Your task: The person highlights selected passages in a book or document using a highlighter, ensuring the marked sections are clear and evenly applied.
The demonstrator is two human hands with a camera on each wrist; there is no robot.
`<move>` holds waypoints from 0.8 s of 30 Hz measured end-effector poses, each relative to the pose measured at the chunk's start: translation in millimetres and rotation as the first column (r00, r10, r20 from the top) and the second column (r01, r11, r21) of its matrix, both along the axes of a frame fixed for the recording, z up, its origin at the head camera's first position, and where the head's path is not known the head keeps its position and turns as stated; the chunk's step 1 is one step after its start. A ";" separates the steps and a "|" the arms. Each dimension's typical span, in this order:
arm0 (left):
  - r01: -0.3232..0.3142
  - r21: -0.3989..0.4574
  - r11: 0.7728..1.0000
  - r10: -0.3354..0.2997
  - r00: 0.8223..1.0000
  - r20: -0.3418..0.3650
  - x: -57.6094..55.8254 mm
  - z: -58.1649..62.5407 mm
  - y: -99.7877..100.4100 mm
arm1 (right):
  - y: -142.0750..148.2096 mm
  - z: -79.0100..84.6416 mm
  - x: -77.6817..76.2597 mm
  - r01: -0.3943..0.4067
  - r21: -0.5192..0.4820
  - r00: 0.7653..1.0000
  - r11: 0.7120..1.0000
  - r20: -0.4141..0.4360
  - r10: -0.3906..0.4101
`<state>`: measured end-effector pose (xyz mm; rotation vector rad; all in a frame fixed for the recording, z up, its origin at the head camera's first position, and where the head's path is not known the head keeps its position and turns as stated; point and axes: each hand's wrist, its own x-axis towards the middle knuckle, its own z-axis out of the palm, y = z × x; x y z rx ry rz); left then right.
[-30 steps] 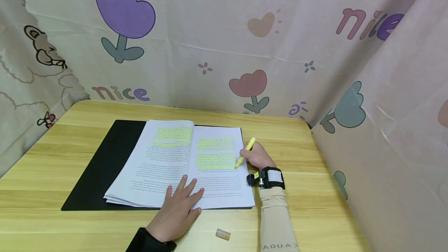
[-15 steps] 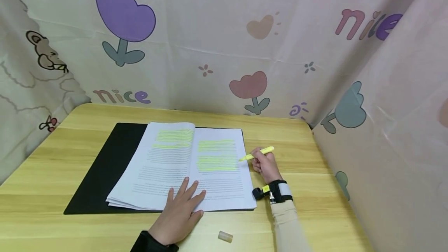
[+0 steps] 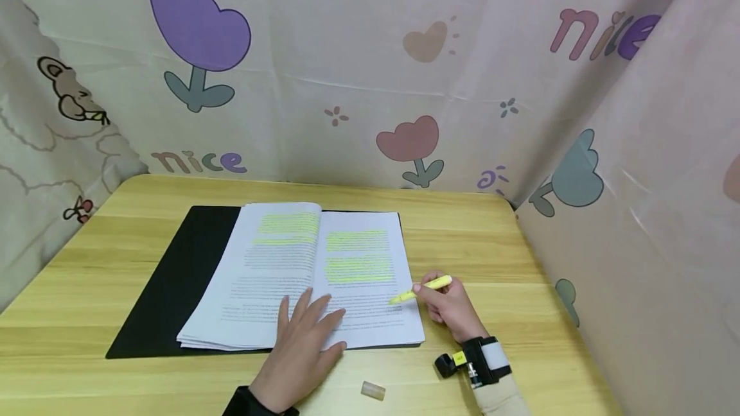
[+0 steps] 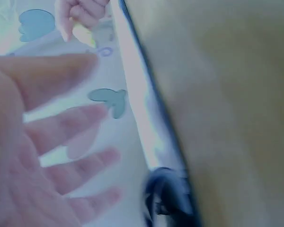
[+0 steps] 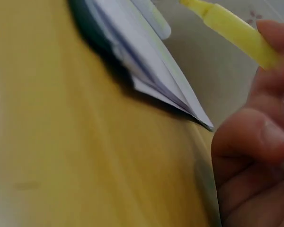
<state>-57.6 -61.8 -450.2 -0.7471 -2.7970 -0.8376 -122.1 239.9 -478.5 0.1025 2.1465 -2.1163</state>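
My right hand (image 3: pixel 453 308) pinches a yellow highlighter (image 3: pixel 428 287) off the right edge of the open booklet (image 3: pixel 347 220). Its tip overlaps the lower lines of the right page in the head view. In the right wrist view, the highlighter barrel (image 5: pixel 241 38) sticks out from between thumb and fingers. Yellow marked lines (image 3: pixel 360 268) cover the upper part of both pages. Fingers spread, my left hand (image 3: pixel 303 352) rests on the booklet's lower middle, its wrist over the table. The left wrist view shows those spread fingers (image 4: pixel 71 125) holding nothing.
Under the booklet, a black folder (image 3: pixel 164 294) extends to the left. A small brownish pen cap (image 3: pixel 372 391) lies on the wooden table (image 3: pixel 474 236) between my arms. Printed curtains (image 3: pixel 324 43) rise behind and at both sides.
My right hand has lifted the highlighter off the marked lines, drawn it back to the right, then brought it lower, over unmarked text. My left hand stays nearly in place.
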 end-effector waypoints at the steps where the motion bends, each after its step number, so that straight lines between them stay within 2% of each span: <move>1: 0.041 0.008 0.999 -0.041 0.999 -0.002 0.5 2.4 1.2 | 0.4 2.8 3.2 -0.005 0.015 1.000 1.000 -0.002 0.005; 3: 0.144 0.022 0.989 -0.145 0.989 0.036 2.6 6.9 4.7 | 1.3 8.8 7.7 -0.030 0.034 0.999 0.999 -0.022 0.031; 4: 0.199 0.020 0.980 -0.200 0.977 0.072 3.9 8.9 6.9 | 1.7 11.6 9.3 -0.042 0.041 0.998 0.998 -0.035 0.044; 6: 0.292 0.004 0.957 -0.288 0.942 0.173 6.5 11.8 12.6 | 2.0 16.2 11.5 -0.062 0.044 0.996 0.997 -0.060 0.064; 8: 0.345 -0.020 0.939 -0.330 0.913 0.238 9.0 11.1 18.2 | 1.1 20.3 13.2 -0.065 0.054 0.994 0.996 -0.083 0.070; 12: 0.399 -0.103 0.911 -0.355 0.887 0.296 12.0 8.8 26.0 | -1.3 26.3 17.0 -0.035 0.098 0.995 0.995 -0.086 0.043; 17: 0.422 -0.160 0.892 -0.377 0.892 0.249 14.5 5.8 30.6 | -3.9 29.5 19.0 -0.056 0.154 0.996 0.986 -0.060 0.066; 22: 0.416 -0.179 0.891 -0.413 0.909 0.054 19.0 0.8 32.7 | -7.0 29.0 19.4 -0.075 0.159 0.994 0.984 -0.070 0.087; 24: 0.416 -0.174 0.893 -0.420 0.908 0.014 20.4 -0.2 33.2 | -8.6 28.8 19.9 -0.061 0.168 0.994 0.984 -0.075 0.075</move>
